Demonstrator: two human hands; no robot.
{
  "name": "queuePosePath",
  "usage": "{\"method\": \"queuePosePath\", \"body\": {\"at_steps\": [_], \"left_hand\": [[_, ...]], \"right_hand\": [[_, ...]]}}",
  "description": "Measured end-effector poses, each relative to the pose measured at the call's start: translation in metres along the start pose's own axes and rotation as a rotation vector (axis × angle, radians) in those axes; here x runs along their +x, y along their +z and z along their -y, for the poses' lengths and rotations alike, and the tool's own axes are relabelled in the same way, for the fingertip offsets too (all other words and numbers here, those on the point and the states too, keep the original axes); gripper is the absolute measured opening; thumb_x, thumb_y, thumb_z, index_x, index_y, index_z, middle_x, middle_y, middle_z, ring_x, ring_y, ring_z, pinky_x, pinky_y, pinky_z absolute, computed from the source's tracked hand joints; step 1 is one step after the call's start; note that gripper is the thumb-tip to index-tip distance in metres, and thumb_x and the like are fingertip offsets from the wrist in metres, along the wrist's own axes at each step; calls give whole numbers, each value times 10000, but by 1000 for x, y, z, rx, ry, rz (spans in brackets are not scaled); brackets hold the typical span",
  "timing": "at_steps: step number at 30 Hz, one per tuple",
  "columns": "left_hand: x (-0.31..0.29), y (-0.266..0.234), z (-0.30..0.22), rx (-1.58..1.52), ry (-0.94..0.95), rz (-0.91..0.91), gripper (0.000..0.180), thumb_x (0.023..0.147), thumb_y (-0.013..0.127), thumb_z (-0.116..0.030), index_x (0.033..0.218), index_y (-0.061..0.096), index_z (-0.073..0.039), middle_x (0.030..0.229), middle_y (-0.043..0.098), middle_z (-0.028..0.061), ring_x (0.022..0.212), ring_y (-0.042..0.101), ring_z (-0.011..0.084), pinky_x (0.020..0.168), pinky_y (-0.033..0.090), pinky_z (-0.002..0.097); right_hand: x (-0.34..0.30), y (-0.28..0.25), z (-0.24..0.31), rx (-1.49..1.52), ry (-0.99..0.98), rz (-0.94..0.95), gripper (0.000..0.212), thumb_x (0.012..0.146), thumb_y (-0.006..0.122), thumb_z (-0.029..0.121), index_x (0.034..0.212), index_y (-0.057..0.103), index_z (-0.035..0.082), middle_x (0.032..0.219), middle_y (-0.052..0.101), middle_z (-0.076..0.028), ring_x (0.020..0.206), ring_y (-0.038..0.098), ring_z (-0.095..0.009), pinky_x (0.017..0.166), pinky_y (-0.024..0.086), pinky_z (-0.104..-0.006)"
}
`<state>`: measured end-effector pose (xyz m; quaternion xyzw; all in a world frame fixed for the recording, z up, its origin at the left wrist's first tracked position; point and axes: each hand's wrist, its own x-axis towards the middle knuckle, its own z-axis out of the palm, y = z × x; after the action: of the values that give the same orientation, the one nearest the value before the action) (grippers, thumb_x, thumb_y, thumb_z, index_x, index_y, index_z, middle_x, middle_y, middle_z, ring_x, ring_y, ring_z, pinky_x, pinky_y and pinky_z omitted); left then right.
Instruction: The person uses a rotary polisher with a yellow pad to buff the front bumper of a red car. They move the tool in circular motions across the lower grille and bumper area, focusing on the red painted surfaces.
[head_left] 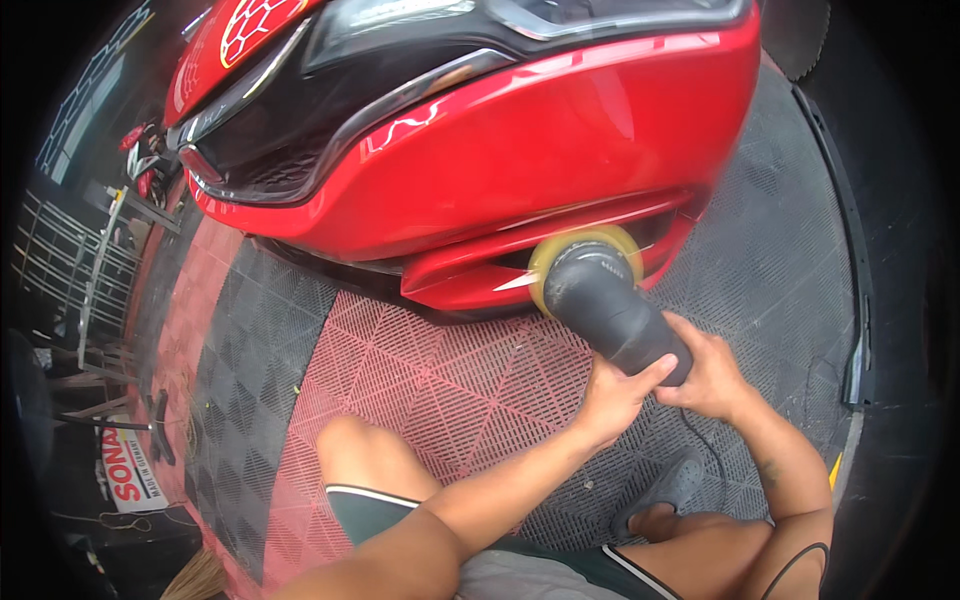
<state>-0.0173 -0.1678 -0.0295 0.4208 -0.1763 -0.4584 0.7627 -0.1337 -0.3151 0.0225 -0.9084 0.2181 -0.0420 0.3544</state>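
A black car polisher (pixel 622 318) is gripped by both hands at its rear end. My left hand (pixel 612 395) wraps its left side with the thumb over the body, and my right hand (pixel 710 368) closes round its right side. The polisher's yellow foam pad (pixel 542 275) rests against the lower corner of a red car bumper (pixel 560 130), over the recessed trim. Part of the pad's face is hidden behind the tool. A dark power cord (pixel 708 440) hangs down below my right hand.
Red and grey slatted floor tiles (pixel 430 370) lie under the car. On the left stand a metal rack (pixel 90 270) and a white printed box (pixel 130 470), with broom bristles (pixel 195 575) below. A dark strip (pixel 855 290) edges the tiles on the right. My grey clog (pixel 675 485) is near the cord.
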Motion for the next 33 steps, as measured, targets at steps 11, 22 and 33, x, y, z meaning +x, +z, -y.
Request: {"method": "queuePosePath", "body": {"at_steps": [11, 22, 33], "left_hand": [[-67, -100, -72, -176, -45, -32, 684, 1000, 829, -55, 1594, 492, -30, 1475, 621, 108, 1379, 624, 214, 1174, 532, 413], [-90, -180, -113, -273, -31, -176, 498, 979, 845, -68, 1421, 620, -28, 1277, 711, 92, 1179, 734, 222, 1022, 638, 399], [-109, -279, -100, -462, 20, -365, 513, 996, 820, -198, 1425, 609, -13, 1267, 723, 121, 1143, 756, 244, 1027, 653, 419]], "right_hand": [[14, 71, 136, -132, 80, 101, 1012, 697, 942, 334, 1588, 533, 82, 1189, 798, -269, 1101, 784, -471, 962, 634, -529], [42, 139, 233, -158, 192, 139, 1022, 756, 953, 409, 1623, 508, 102, 1198, 797, -284, 1130, 781, -469, 994, 617, -541], [82, 220, 281, -306, 152, 305, 1036, 828, 870, 512, 1681, 451, 98, 1310, 776, -270, 1218, 763, -426, 1057, 589, -528]]}}
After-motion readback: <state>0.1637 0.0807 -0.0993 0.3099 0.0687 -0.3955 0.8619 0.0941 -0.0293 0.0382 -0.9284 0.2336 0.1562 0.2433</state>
